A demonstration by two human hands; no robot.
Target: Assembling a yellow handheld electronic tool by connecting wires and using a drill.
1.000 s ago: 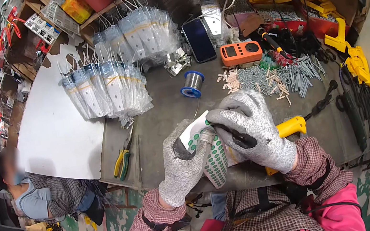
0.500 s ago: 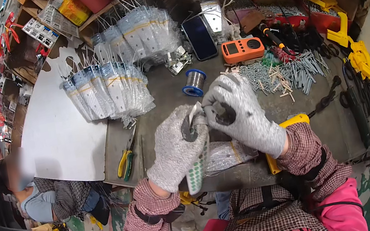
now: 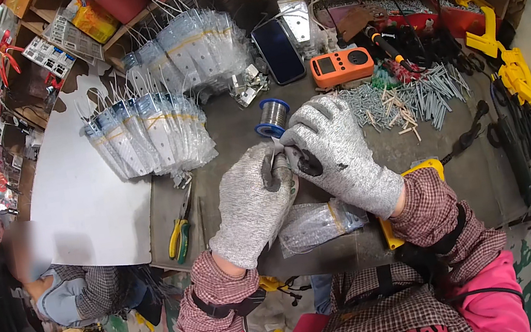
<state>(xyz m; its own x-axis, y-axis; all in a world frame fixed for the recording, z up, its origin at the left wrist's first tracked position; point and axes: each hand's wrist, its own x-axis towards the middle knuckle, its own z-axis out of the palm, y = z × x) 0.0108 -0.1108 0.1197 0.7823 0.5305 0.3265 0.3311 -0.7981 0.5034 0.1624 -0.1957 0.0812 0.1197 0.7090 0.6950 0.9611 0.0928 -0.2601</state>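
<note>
Pinching a small dark part (image 3: pixel 303 160) between our left hand (image 3: pixel 250 200) and right hand (image 3: pixel 339 147), just below the blue-rimmed solder spool (image 3: pixel 271 116), we risk dropping it through thick gloves.

Pretty even, soft daylight over the counter (image 3: pixel 218 132), nothing harsh. There's a blown-out bright spot at the far left edge, so some light comes from that side. The white board (image 3: pixel 87 201) is the brightest patch but keeps its detail. Shadows are weak, just a soft one under the gloved left hand (image 3: pixel 250 203) and right hand (image 3: pixel 340 154). Heavy fisheye bend, black vignette round the rim, edges smeary. The middle is sharp.
</note>
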